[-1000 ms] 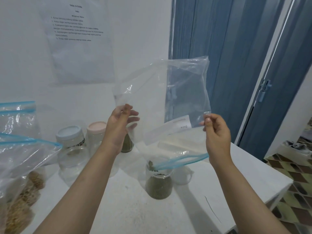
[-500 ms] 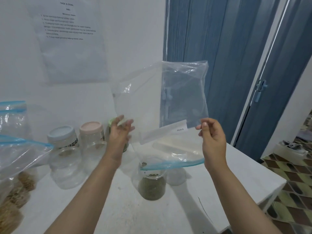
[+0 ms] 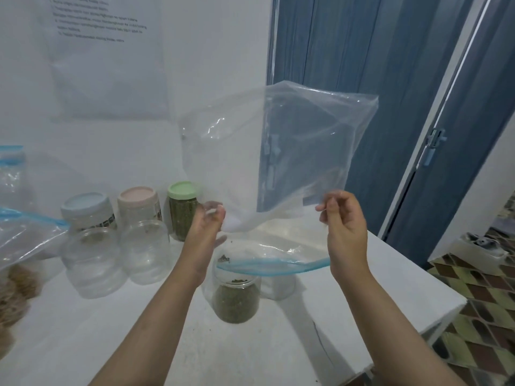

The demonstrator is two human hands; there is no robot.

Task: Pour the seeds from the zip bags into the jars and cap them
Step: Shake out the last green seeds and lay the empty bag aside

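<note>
Fingertips of your left hand (image 3: 205,227) and your right hand (image 3: 344,218) pinch the two sides of an upturned, nearly empty zip bag (image 3: 278,157), whose blue zip mouth (image 3: 271,266) hangs open directly above the uncapped jar (image 3: 236,298) half full of green seeds. Behind and to the left of that jar stand a green-lidded jar (image 3: 182,211) of seeds, a pink-lidded jar (image 3: 138,204), a blue-lidded jar (image 3: 86,211) and two clear empty jars (image 3: 119,257). Farther left, at the table (image 3: 250,355) edge, sits another zip bag (image 3: 25,246) holding brown contents.

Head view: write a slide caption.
Both hands hold an upturned zip bag over an open jar of green seeds.
</note>
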